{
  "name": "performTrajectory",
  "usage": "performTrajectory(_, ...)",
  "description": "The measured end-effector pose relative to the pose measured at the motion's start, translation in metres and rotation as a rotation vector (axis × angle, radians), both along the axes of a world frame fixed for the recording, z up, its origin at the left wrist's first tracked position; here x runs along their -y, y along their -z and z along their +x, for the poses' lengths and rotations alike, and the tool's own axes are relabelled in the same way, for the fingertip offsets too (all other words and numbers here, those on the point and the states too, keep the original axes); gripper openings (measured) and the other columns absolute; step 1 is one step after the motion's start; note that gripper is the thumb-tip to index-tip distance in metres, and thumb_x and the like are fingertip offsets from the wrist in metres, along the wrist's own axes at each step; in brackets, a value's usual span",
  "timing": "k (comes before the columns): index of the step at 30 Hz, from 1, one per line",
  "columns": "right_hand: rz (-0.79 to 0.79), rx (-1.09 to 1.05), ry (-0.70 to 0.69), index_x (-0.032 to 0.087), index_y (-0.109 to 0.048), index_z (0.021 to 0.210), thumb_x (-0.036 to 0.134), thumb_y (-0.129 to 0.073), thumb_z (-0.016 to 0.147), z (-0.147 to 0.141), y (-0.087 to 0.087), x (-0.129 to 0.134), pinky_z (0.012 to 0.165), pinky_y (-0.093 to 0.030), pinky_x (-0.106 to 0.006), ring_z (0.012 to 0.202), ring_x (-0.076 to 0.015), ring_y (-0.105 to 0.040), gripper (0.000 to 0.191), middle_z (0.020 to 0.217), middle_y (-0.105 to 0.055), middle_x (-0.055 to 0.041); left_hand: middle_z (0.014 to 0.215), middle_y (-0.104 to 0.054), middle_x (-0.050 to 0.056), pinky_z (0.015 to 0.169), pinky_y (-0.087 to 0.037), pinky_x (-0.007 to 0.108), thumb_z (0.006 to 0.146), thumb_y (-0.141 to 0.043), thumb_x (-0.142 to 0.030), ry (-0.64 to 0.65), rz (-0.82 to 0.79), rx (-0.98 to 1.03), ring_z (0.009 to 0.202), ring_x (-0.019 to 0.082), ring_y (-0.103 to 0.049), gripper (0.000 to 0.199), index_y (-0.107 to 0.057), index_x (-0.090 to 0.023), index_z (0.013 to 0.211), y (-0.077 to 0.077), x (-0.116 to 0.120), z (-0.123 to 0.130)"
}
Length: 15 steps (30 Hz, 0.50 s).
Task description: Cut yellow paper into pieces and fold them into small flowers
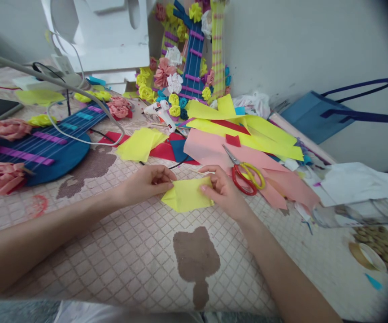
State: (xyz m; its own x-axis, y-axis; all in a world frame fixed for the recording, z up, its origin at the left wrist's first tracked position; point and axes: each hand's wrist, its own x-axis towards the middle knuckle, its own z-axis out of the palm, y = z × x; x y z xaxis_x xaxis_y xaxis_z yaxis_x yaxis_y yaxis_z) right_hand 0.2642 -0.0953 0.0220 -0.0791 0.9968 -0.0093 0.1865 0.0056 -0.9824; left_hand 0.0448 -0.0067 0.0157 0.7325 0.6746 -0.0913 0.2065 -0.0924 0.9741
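Note:
Between my two hands a small piece of yellow crepe paper [191, 195] is held just above the table, its left corner folded over. My left hand [153, 181] pinches its upper left edge between thumb and fingers. At the right edge, my right hand [221, 190] grips the sheet with the thumb on the near face; a thin pale stick shows by its fingertips. Scissors with red and yellow handles [244, 174] lie partly open on pink paper [210, 146], right of my right hand. Beyond my left hand rest more yellow paper pieces [140, 144].
A blue paper guitar with roses [66, 157] lies at left under a looping white cable [96, 143]. A white glue gun [162, 113] sits behind. Decorated guitars [194, 58] lean at the back. Yellow sheets [274, 137], a blue bag [318, 114] and a tape roll [362, 256] are at right.

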Motion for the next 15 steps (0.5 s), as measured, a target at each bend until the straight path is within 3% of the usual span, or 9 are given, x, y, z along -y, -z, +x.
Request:
performTrajectory(2, -0.014, 0.037, -0.026, 0.03, -0.047, 0.113, 0.023, -0.057, 0.081, 0.002, 0.0, 0.001, 0.055, -0.039, -0.025, 0.063, -0.0133, -0.05, 0.034, 0.077, -0.054, 0.0032, 0.067, -0.059, -0.001, 0.051, -0.043, 0.02, 0.079, -0.059, -0.03, 0.003, 0.072, -0.009, 0.058, 0.01, -0.055, 0.019, -0.056, -0.015, 0.091, 0.0, -0.001, -0.001)
performTrajectory(5, 0.006, 0.144, -0.037, 0.024, -0.057, 0.093, 0.02, -0.055, 0.08, 0.004, 0.002, 0.0, 0.058, -0.039, -0.026, 0.067, -0.0132, -0.052, 0.014, 0.08, -0.057, 0.0012, 0.077, -0.063, 0.002, 0.058, -0.047, 0.023, 0.081, -0.058, -0.03, -0.061, 0.24, -0.061, 0.069, 0.013, -0.06, 0.021, -0.057, -0.015, 0.094, -0.001, -0.002, -0.002)
performTrajectory(9, -0.039, 0.115, 0.118, 0.021, -0.061, 0.087, 0.022, -0.054, 0.079, 0.002, 0.009, -0.003, 0.059, -0.039, -0.027, 0.068, -0.0132, -0.053, 0.01, 0.082, -0.061, -0.0006, 0.101, -0.063, 0.007, 0.079, -0.048, 0.031, 0.084, -0.057, -0.028, -0.19, 0.607, -0.059, 0.093, 0.018, -0.059, 0.022, -0.057, -0.016, 0.102, -0.006, 0.001, -0.005)
performTrajectory(12, -0.11, -0.072, 0.234, 0.021, -0.059, 0.089, 0.028, -0.058, 0.078, -0.005, 0.014, -0.002, 0.055, -0.04, -0.025, 0.065, -0.0125, -0.054, 0.013, 0.08, -0.061, 0.0002, 0.109, -0.06, 0.007, 0.09, -0.045, 0.034, 0.086, -0.056, -0.026, -0.153, 0.82, -0.005, 0.105, 0.019, -0.055, 0.025, -0.054, -0.017, 0.11, -0.006, 0.008, -0.005)
performTrajectory(15, -0.172, -0.17, 0.271, 0.022, -0.052, 0.093, 0.03, -0.064, 0.074, -0.011, 0.015, 0.0, 0.05, -0.039, -0.023, 0.06, -0.0121, -0.054, 0.024, 0.075, -0.061, 0.0026, 0.113, -0.057, 0.008, 0.093, -0.042, 0.037, 0.085, -0.06, -0.029, -0.017, 0.932, 0.003, 0.109, 0.021, -0.051, 0.033, -0.051, -0.018, 0.114, -0.002, 0.017, -0.003)
